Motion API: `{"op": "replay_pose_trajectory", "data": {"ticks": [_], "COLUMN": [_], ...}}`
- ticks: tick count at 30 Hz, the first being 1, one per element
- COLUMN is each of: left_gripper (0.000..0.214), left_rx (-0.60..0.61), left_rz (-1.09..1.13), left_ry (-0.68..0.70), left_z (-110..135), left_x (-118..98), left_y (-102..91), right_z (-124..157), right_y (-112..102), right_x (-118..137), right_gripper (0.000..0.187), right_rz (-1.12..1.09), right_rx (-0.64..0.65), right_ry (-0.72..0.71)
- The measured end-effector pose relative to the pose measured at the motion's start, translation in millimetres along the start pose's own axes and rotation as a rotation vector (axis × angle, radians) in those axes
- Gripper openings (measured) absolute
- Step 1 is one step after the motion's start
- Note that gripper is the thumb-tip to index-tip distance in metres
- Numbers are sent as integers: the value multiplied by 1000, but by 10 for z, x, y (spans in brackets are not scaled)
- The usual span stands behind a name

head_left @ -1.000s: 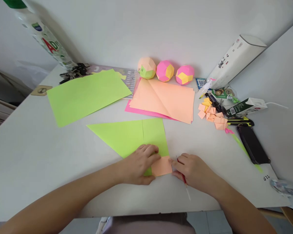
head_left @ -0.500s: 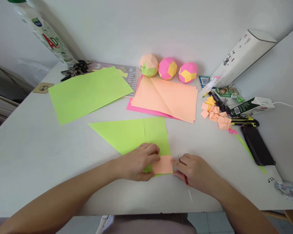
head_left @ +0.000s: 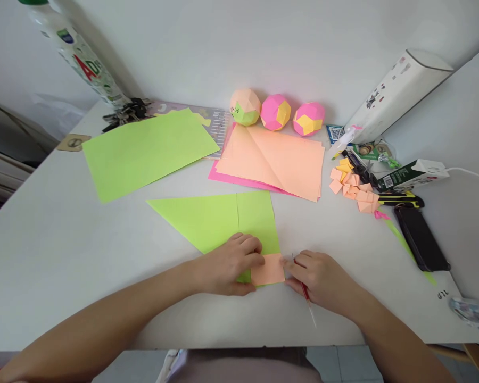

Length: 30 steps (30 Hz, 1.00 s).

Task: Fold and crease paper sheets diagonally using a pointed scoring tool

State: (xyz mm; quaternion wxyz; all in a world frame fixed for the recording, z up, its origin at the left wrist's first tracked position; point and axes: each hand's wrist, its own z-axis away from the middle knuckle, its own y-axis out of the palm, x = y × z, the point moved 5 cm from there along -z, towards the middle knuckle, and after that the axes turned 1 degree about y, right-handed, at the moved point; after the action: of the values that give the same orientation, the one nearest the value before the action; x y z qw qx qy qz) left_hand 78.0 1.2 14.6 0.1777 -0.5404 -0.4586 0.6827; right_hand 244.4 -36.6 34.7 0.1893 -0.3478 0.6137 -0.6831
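A small peach paper rectangle lies on the lower right corner of a green paper sheet. My left hand rests on the sheet with its fingers curled and pressed at the rectangle's left edge. At the right edge, the thumb and forefinger of my right hand touch the peach paper. That same hand holds a thin red pen-like tool, tilted, its pale end pointing toward me. The green sheet has a crease and a slanted left side.
Behind lie another green sheet and stacked peach sheets over pink ones. Three paper balls stand against the wall. To the right are folded peach pieces, a cutter, a phone and a drink carton.
The whole view has shifted slightly. Both hands stay at the peach rectangle's edges, and the red tool remains in the right hand.
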Motion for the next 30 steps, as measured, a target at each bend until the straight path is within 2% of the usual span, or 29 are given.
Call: {"op": "replay_pose_trajectory", "data": {"ticks": [15, 30], "left_gripper": [35, 40], "left_rx": [-26, -37], "left_rz": [-20, -39], "left_ry": [40, 53], "left_z": [2, 5], "left_x": [2, 15], "left_y": [11, 34], "right_z": [-14, -1], "right_y": [-26, -16], "right_x": [-14, -35], "right_gripper": [16, 20], "right_rz": [-39, -91], "right_rx": [61, 8], "right_ry": [23, 22]}}
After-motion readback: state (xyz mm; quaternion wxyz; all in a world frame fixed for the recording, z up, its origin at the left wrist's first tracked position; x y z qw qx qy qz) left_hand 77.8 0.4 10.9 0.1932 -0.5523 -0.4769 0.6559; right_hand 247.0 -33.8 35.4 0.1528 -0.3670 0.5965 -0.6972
